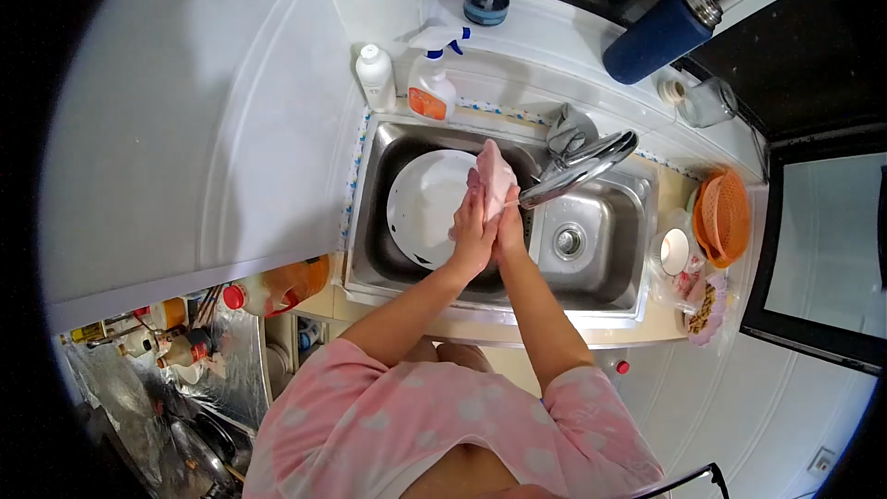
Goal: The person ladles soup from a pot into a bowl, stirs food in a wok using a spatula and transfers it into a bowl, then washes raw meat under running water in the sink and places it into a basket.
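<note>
A pink cloth (496,176) is held between my two hands over the double metal sink, near the mouth of the curved chrome faucet (577,169). My left hand (473,229) has its fingers pressed round the cloth from the left. On the other side, my right hand (510,225) closes on the cloth's lower right part, just beside the faucet's end. Below them, a large white basin (420,199) with dark chips on its rim lies in the left sink bowl.
Behind the sink stand a spray bottle (431,92) and a white bottle (375,79). A blue flask (656,37) and a glass jar (710,103) are on the sill. Orange baskets (722,217) sit at the right, an oil bottle (277,288) at the left.
</note>
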`<state>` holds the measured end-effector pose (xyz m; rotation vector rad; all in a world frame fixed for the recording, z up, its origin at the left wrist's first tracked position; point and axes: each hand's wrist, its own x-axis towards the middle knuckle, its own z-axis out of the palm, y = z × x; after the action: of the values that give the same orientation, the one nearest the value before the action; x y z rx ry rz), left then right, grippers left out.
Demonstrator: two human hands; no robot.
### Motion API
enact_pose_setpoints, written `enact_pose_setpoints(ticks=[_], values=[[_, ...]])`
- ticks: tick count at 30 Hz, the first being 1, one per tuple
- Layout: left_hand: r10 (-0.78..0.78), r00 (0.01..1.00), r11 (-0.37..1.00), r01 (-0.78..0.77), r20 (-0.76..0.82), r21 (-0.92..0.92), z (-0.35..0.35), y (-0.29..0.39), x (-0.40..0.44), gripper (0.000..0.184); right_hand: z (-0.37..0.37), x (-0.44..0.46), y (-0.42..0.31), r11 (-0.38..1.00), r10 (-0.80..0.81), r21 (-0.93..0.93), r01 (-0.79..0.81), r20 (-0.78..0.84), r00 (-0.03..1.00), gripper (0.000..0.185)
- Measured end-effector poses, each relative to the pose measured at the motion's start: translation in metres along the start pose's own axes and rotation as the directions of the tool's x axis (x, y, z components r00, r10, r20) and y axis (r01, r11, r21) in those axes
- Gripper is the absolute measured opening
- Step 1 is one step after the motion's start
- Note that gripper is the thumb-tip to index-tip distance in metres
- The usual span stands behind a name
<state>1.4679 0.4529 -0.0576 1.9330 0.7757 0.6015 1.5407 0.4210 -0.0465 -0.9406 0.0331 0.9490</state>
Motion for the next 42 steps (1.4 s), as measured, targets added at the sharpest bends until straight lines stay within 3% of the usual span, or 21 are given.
enact_pose_setpoints(ticks=[1,4,7,8,10,13,14,17,18,22,25,29,32,35,36,39,42], values=[[0.016,1.0,0.994,-0.015,-0.005,0.111,-0.004,0.004,0.0,0.062,0.001,-0.001,0.002,0.999,-0.001,0.053,-0.001,0.037,0.999,0.068],[-0.062,0.995,0.984,0.075,-0.083,0.164,-0.006,0.017,0.003,0.064,0.001,-0.008,0.002,1.0,0.01,0.011,-0.011,0.058,0.998,0.055],[-0.101,0.995,0.985,0.1,0.001,-0.139,-0.015,0.022,0.03,0.063,0.005,-0.018,-0.002,0.995,-0.018,-0.096,0.014,-0.042,0.999,0.055],[-0.197,0.978,0.901,0.207,0.065,-0.381,-0.017,0.027,0.035,0.062,0.007,-0.022,-0.003,0.991,-0.03,-0.133,0.02,-0.075,0.997,0.055],[-0.318,0.915,0.537,0.391,0.25,-0.748,-0.021,0.042,0.047,0.06,0.009,-0.03,-0.008,0.984,-0.051,-0.17,0.047,-0.02,0.998,0.059],[-0.428,0.776,0.443,0.627,0.463,-0.641,-0.028,0.038,0.073,0.057,0.007,-0.041,-0.008,0.986,-0.034,-0.166,0.032,-0.006,0.999,0.056],[-0.443,0.756,0.516,0.654,0.482,-0.553,-0.032,0.043,0.08,0.052,0.009,-0.045,-0.012,0.985,-0.011,-0.17,0.012,0.005,1.0,0.057],[-0.336,0.746,0.457,0.663,0.575,-0.593,-0.025,0.041,0.088,0.05,0.002,-0.049,-0.004,0.991,-0.021,-0.129,0.021,0.001,1.0,0.058],[-0.321,0.786,0.455,0.617,0.528,-0.642,-0.02,0.041,0.089,0.043,0.005,-0.05,-0.004,0.992,-0.007,-0.129,0.005,-0.015,1.0,0.057],[-0.441,0.761,0.482,0.648,0.475,-0.59,-0.008,0.031,0.107,0.033,0.013,-0.053,-0.012,0.97,-0.036,-0.238,0.046,0.048,0.998,0.063],[-0.469,0.759,0.389,0.636,0.451,-0.666,-0.011,0.026,0.113,0.031,0.017,-0.054,-0.02,0.978,0.022,-0.206,-0.011,0.05,0.999,0.074],[-0.317,0.866,0.482,0.498,0.387,-0.721,-0.013,0.034,0.109,0.021,0.006,-0.049,-0.016,0.994,0.038,-0.107,-0.034,0.04,0.998,0.065],[-0.143,0.952,0.677,0.295,0.272,-0.674,0.007,0.012,0.105,0.026,-0.004,-0.045,-0.012,0.998,0.06,-0.028,-0.059,0.022,0.998,0.055],[0.008,0.988,0.892,0.063,0.156,-0.447,-0.013,0.034,0.081,0.037,-0.013,-0.037,-0.011,0.995,0.096,0.03,-0.095,-0.027,0.995,0.05],[-0.08,0.957,0.962,0.147,0.279,-0.231,-0.031,0.048,0.072,0.046,-0.015,-0.032,-0.012,0.997,0.078,0.017,-0.078,-0.023,0.997,0.051],[-0.03,0.979,0.928,0.102,0.2,-0.36,-0.022,0.017,0.042,0.048,-0.005,-0.022,-0.027,0.996,0.063,0.064,-0.065,0.04,0.997,0.053],[-0.113,0.898,0.724,0.368,0.425,-0.584,-0.028,0.01,0.014,0.055,-0.006,-0.003,-0.027,0.983,0.006,0.18,-0.045,0.211,0.977,0.05]])
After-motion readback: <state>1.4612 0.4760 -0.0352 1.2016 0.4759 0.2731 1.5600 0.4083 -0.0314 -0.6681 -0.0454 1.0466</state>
